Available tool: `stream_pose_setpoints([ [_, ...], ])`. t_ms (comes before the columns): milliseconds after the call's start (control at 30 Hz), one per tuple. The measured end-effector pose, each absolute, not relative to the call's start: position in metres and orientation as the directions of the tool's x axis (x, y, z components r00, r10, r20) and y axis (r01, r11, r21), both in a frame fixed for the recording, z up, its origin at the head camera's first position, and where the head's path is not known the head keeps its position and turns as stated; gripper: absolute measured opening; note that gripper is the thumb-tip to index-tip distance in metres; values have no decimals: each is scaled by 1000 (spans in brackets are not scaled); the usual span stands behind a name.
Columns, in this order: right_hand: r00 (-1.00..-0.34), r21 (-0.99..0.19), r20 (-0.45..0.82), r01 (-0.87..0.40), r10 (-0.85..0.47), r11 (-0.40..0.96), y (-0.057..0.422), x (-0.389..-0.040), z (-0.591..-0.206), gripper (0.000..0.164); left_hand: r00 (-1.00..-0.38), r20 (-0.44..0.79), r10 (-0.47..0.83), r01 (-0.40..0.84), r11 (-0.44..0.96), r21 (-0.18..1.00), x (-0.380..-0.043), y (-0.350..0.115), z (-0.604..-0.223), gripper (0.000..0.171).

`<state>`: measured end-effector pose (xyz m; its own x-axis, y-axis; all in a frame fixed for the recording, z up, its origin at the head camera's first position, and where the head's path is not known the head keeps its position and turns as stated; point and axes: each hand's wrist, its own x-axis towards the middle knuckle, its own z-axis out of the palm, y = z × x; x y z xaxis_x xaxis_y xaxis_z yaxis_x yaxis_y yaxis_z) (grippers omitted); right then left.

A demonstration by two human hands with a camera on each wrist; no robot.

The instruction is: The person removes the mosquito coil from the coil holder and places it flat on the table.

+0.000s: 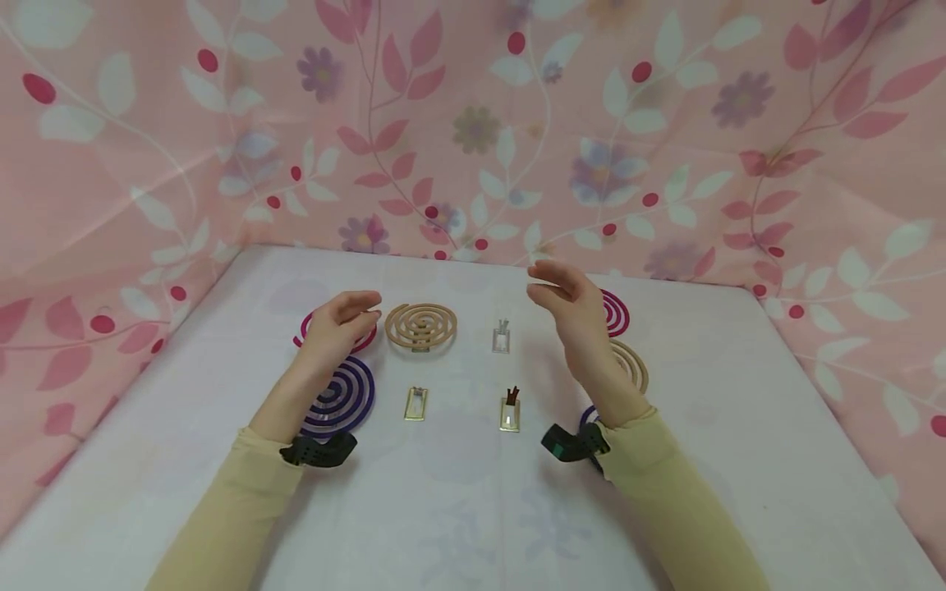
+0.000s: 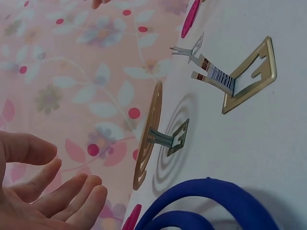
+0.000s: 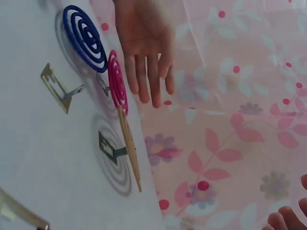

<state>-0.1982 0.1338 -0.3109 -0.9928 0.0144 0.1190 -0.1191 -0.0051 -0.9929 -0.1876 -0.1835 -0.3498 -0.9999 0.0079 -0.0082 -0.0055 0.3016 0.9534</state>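
Note:
My left hand (image 1: 332, 336) hovers over a pink mosquito coil (image 1: 297, 338) and a dark blue coil (image 1: 362, 394), fingers loosely bent and holding nothing. To its right a tan coil (image 1: 402, 332) sits raised on a small metal stand (image 2: 180, 139). My right hand (image 1: 576, 316), also holding nothing, is in the air with its fingers loosely bent. Its hand and forearm partly cover a second pink coil (image 1: 617, 314), a tan coil (image 1: 636, 365) and a dark blue one (image 1: 589, 416). Both hands also show in the right wrist view.
Between the hands stand a silver coil stand (image 1: 501, 339) and two gold-coloured ones, the left stand (image 1: 416, 404) and the right stand (image 1: 510, 416), with upright prongs. A white cloth covers the table (image 1: 443, 509). Flowered pink fabric (image 1: 473, 131) hangs behind and at the sides.

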Motion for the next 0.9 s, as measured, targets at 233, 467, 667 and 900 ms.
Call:
stream_pose_setpoints([
  [233, -993, -988, 119, -119, 11, -103, 95, -217, -313, 39, -1000, -30, -9, -31, 284, 958, -191, -186, -357, 46],
  [467, -998, -987, 59, -60, 12, -148, 77, -220, -329, 35, -999, -33, -16, -36, 288, 957, -192, -186, -359, 46],
  [667, -1000, -983, -5, 4, 3, -182, 63, -216, -339, 34, -999, -50, -5, -48, 330, 943, -192, -185, -361, 47],
  [900, -997, -988, -68, 64, 21, -139, 46, -216, -358, 35, -998, -56, -1, -53, 337, 940, -194, -180, -366, 46],
])
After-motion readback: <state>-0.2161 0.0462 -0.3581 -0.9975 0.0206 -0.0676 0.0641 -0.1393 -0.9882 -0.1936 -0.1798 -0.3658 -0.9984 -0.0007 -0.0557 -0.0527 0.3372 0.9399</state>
